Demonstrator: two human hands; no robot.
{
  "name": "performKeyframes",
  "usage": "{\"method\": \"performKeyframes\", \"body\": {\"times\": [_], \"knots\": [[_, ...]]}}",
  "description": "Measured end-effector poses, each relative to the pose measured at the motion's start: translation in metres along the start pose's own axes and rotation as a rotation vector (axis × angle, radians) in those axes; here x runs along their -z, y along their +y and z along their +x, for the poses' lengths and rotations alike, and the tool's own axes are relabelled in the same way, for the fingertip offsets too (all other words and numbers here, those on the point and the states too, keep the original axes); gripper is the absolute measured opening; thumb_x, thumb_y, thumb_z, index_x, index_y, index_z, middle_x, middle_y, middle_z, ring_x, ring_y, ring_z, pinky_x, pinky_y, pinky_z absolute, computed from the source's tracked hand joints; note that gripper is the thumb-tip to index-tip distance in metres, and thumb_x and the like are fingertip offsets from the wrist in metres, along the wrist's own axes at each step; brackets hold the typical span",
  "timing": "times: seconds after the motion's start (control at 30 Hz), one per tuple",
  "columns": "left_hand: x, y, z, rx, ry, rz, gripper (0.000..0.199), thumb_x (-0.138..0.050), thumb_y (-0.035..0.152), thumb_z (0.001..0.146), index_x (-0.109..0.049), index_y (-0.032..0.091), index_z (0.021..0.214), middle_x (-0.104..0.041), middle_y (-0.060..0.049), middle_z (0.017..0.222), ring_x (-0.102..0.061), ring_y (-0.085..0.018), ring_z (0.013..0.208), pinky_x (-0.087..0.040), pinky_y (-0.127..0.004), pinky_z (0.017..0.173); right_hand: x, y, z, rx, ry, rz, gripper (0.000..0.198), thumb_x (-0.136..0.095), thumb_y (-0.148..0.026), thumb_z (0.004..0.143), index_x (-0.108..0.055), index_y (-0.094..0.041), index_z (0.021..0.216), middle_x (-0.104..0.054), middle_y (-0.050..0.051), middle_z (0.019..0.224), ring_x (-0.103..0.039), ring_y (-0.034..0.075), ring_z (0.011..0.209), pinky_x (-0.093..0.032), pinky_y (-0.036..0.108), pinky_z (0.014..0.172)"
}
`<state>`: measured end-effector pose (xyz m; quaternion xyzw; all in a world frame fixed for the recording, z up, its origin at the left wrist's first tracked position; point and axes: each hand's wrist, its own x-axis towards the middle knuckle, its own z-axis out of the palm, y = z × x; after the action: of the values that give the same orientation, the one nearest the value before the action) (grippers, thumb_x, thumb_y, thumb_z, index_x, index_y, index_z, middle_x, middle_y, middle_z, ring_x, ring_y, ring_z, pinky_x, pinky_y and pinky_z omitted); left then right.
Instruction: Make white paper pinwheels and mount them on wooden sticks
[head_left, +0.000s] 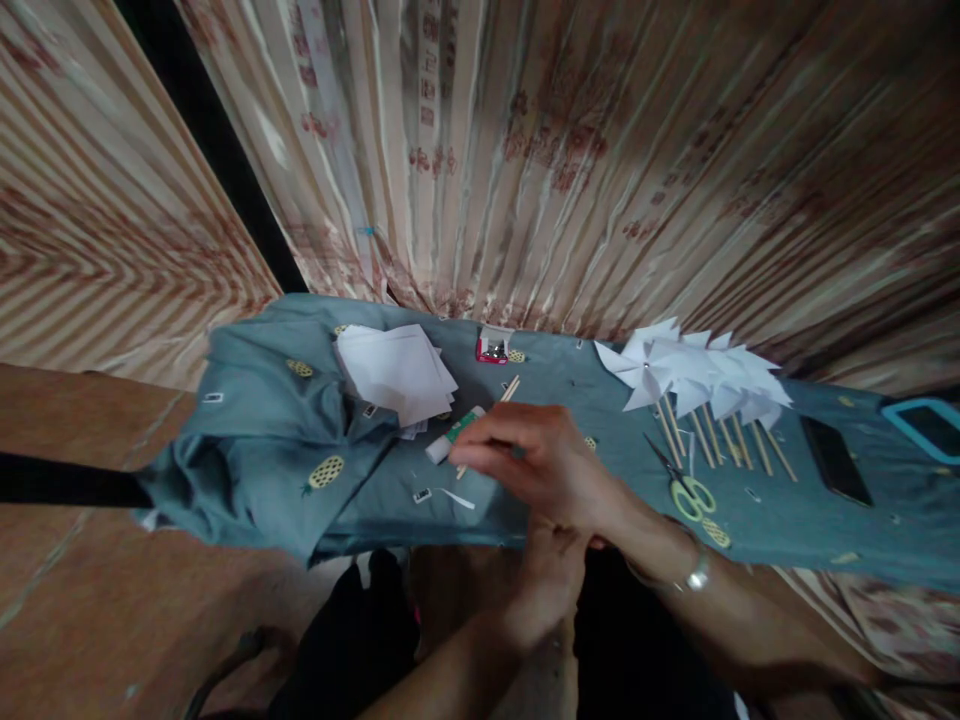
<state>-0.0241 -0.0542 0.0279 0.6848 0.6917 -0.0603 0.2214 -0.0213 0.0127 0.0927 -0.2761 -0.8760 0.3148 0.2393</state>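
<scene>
My right hand [529,455] is over the middle of the cloth-covered table, with thumb and forefinger pressed together. Its fingertips overlap a green and white glue stick [465,425] in the picture; whether they hold it or something small, I cannot make out. Two or so thin wooden sticks [510,390] lie partly under this hand. My left hand [555,560] is at the table's front edge, below the right wrist, its fingers mostly hidden. Left of the hands sits a stack of white paper squares [394,370]. Behind them stands a small red box [493,347] with shiny metal pieces inside.
White paper pinwheels [690,370] on wooden sticks lie in an overlapping row at right. Nearby are green-handled scissors [690,495], a dark phone [836,460] and a blue-rimmed device [926,428]. A paper strip [457,498] lies in front. A patterned curtain [465,200] hangs behind.
</scene>
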Motion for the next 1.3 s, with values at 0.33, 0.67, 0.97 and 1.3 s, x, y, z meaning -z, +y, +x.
{"method": "performKeyframes", "body": {"times": [0.33, 0.67, 0.97, 1.3], "knots": [[-0.044, 0.018, -0.008, -0.017, -0.270, -2.031, 0.030, -0.071, 0.044, 0.067, -0.068, 0.014, 0.068, -0.063, -0.004, 0.069, -0.050, -0.010, 0.054, -0.040, -0.026, 0.059, -0.050, 0.072, 0.068, 0.238, -0.470, -0.949, 0.017, -0.054, -0.014, 0.091, -0.067, -0.007, 0.100, -0.069, 0.016, 0.098, -0.060, 0.029, 0.101, -0.046, 0.037, 0.079], [-0.037, 0.016, -0.010, -0.020, -0.292, -2.059, 0.019, -0.063, 0.029, 0.066, -0.068, 0.012, 0.073, -0.062, -0.004, 0.069, -0.051, -0.010, 0.056, -0.039, -0.027, 0.061, -0.059, 0.069, 0.069, 0.361, -0.500, -1.051, 0.025, -0.045, -0.006, 0.092, -0.070, -0.010, 0.093, -0.071, 0.015, 0.089, -0.061, 0.026, 0.092, -0.045, 0.034, 0.072], [-0.036, 0.015, -0.009, -0.039, -0.285, -2.054, 0.023, -0.062, 0.031, 0.064, -0.068, 0.012, 0.074, -0.062, -0.004, 0.070, -0.051, -0.011, 0.057, -0.041, -0.027, 0.061, -0.049, 0.068, 0.079, 0.364, -0.554, -1.020, 0.024, -0.046, -0.008, 0.094, -0.070, -0.011, 0.092, -0.073, 0.013, 0.088, -0.063, 0.024, 0.091, -0.046, 0.033, 0.072], [-0.043, 0.018, -0.005, -0.085, -0.248, -2.058, 0.030, -0.069, 0.042, 0.066, -0.069, 0.013, 0.073, -0.062, -0.003, 0.071, -0.052, -0.011, 0.059, -0.040, -0.026, 0.062, -0.010, 0.058, 0.062, 0.311, -0.461, -1.019, 0.023, -0.047, -0.016, 0.097, -0.068, -0.011, 0.093, -0.071, 0.013, 0.089, -0.059, 0.024, 0.091, -0.044, 0.034, 0.076]]}}
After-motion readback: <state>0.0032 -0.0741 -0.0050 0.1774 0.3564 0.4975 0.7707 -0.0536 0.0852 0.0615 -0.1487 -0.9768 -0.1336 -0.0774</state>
